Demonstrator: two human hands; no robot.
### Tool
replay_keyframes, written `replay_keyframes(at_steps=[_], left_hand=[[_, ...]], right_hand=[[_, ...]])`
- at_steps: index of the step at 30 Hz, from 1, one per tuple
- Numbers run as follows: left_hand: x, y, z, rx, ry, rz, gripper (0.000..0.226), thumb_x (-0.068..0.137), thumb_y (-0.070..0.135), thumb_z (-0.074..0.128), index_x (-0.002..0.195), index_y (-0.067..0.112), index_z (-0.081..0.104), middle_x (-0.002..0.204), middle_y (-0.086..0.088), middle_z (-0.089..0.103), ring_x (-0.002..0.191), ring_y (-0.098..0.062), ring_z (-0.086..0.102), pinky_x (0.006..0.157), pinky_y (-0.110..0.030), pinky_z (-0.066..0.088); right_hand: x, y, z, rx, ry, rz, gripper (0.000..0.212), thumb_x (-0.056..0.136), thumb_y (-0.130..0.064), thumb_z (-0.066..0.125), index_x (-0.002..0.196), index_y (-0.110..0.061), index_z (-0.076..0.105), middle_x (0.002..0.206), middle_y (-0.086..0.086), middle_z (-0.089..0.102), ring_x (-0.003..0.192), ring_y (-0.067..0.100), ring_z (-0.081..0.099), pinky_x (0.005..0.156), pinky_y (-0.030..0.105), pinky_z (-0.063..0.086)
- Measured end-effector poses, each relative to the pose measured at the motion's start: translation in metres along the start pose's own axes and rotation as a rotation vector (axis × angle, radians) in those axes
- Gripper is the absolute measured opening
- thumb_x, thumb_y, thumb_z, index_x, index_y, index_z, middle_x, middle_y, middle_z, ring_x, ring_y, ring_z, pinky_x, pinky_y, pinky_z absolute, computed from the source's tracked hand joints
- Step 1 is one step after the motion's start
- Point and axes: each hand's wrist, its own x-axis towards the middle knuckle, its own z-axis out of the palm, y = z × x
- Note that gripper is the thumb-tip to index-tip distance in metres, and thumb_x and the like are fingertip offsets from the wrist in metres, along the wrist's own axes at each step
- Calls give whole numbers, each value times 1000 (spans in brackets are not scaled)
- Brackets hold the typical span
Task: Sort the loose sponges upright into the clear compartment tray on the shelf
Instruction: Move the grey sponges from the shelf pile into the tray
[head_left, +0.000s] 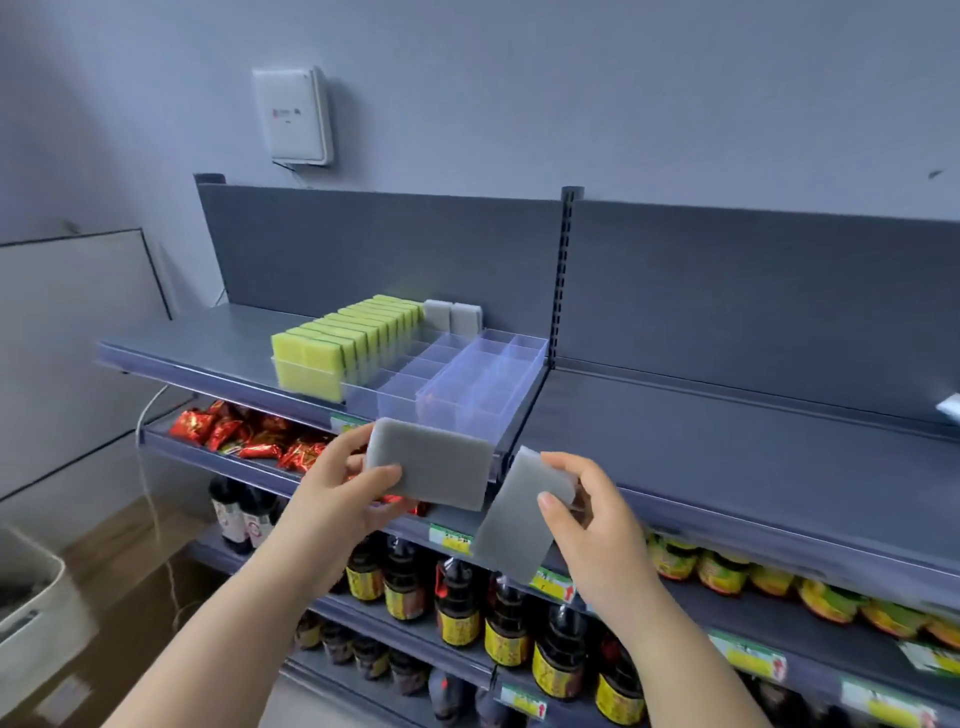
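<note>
Sponge (431, 467) pinched in left hand (343, 488), second sponge (519, 525) pinched in right hand (592, 525), before the shelf (208, 338) front edge.
Each should turn upright before it enters an empty compartment of the tray (395, 402).

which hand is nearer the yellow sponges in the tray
Left. The left hand, pinching one grey sponge, is just below the yellow sponges, slightly right; the right hand, gripping the other grey sponge, is farther right.
</note>
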Motion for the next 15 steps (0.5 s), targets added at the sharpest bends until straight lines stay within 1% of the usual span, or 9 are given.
replay_keyframes(at_steps=[1, 3, 5, 7, 10, 11, 13, 15], left_hand=[[2, -1, -10, -45, -15, -27, 36, 90, 0, 53, 122, 15, 54, 100, -16, 56, 96, -26, 64, 79, -37, 56], [7, -3, -26, -57, -26, -41, 34, 90, 3, 54, 123, 13, 54, 101, -16, 60, 95, -25, 66, 78, -34, 56], [14, -2, -36, -22, -14, -30, 32, 90, 5, 56, 120, 15, 54, 103, -15, 63, 93, -20, 68, 77, -29, 56], [24, -2, -43, 21, 7, -20, 32, 89, 8, 59, 119, 19, 56, 104, -11, 65, 92, -18, 68, 77, -28, 56], [41, -3, -52, 162, 31, -5, 33, 87, 15, 64, 117, 26, 56, 101, -5, 68, 90, -18, 68, 83, -35, 54], [48, -3, -53, 213, 28, -3, 33, 86, 18, 64, 116, 29, 56, 100, -3, 68, 90, -17, 67, 84, -35, 54], [65, -2, -55, 292, 11, 0, 32, 85, 23, 65, 114, 32, 55, 100, 1, 68, 90, -14, 65, 82, -32, 53], [87, 2, -55, 365, 2, 20, 32, 83, 29, 66, 113, 34, 55, 99, 3, 68, 90, -13, 65, 81, -33, 52]], right_hand=[[1, -3, 14, 0, -4, 5, 27, 91, -22, 53, 108, -43, 52, 112, -11, 56, 98, 9, 54, 85, 28, 46], [9, -9, 32, -5, 13, 14, 27, 91, -21, 54, 108, -43, 52, 110, -10, 56, 95, 10, 54, 83, 27, 45], [19, -12, 42, -14, 16, 23, 26, 91, -21, 53, 108, -40, 53, 110, -11, 56, 95, 9, 54, 80, 24, 44], [30, -14, 49, -5, -3, 28, 26, 91, -20, 54, 108, -39, 54, 111, -11, 57, 95, 10, 55, 81, 26, 46], [49, -14, 54, -3, -9, 32, 27, 91, -17, 54, 106, -40, 55, 110, -12, 57, 97, 8, 55, 84, 26, 46], [58, -14, 55, 5, -4, 33, 27, 91, -17, 54, 106, -40, 55, 109, -13, 57, 96, 7, 55, 83, 25, 45], [78, -11, 57, 25, 9, 33, 27, 91, -16, 54, 104, -40, 55, 105, -13, 57, 89, 6, 54, 77, 20, 42], [101, -6, 59, 31, 20, 28, 27, 90, -16, 54, 102, -40, 56, 99, -13, 56, 79, 5, 51, 71, 14, 39]])
